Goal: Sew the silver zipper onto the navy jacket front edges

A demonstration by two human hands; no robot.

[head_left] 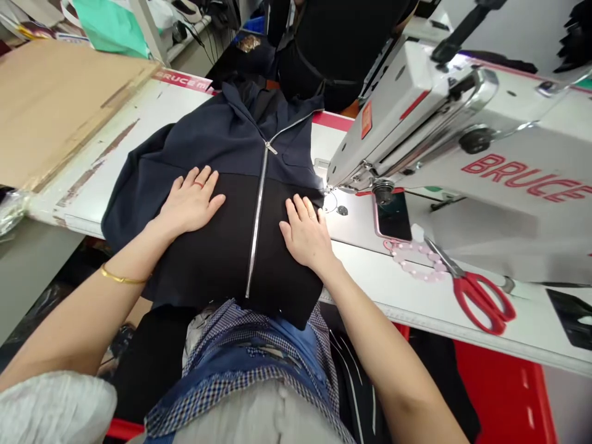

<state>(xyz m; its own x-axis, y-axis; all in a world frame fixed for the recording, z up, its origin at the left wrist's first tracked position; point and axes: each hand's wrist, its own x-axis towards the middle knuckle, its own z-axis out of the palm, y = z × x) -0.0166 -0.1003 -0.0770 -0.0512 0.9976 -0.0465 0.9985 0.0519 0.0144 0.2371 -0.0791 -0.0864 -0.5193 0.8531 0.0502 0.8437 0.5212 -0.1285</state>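
A dark navy and black jacket (217, 240) lies spread over the table's front edge, with a silver zipper (258, 222) running down its middle. The zipper pull (270, 147) sits near the top, and above it the zipper's right side folds outward. On the left half of the jacket my left hand (192, 200) rests flat, fingers spread. My right hand (306, 231) presses flat on the right half, fingers extended, close to the sewing machine's needle area (329, 188). Neither hand grips anything.
A white sewing machine (462, 135) stands at the right. Beside it lie a phone (392, 216), a pink beaded strap (419, 262) and red-handled scissors (481, 299). Brown cardboard (69, 92) covers the left of the table (351, 246). A person in black (346, 43) sits beyond.
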